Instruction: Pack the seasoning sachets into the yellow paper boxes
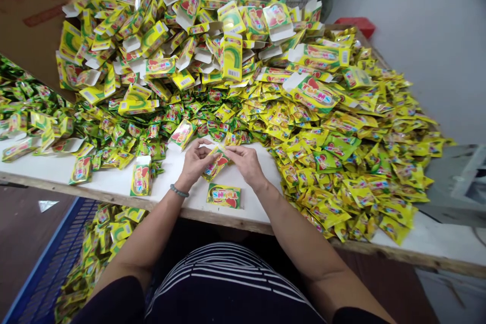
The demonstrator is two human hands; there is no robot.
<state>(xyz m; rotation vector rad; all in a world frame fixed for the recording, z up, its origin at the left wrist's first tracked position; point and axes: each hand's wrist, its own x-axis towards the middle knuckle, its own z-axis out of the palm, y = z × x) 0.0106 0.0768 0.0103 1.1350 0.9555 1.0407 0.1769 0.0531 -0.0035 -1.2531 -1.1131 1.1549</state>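
Between my two hands is a small yellow-and-green candy box (217, 163), held tilted above the white table (195, 202). My left hand (195, 162), with a beaded bracelet at its wrist, grips the box's left side. The fingers of my right hand (245, 163) pinch together at its upper end, by a pale flap. Whether anything is inside cannot be seen. Just below my hands lies another candy box (224, 196), flat on the table. An open-flapped box (182, 134) rests beyond my left hand, and one more box (140, 176) lies to its left.
Many boxes with open flaps (231, 58) are heaped at the back. Yellow candy packets (334, 182) pile up on the right, green packets (152, 134) on the left. A blue crate (49, 258) of boxes stands below the table's left edge. A large carton (34, 20) leans back left.
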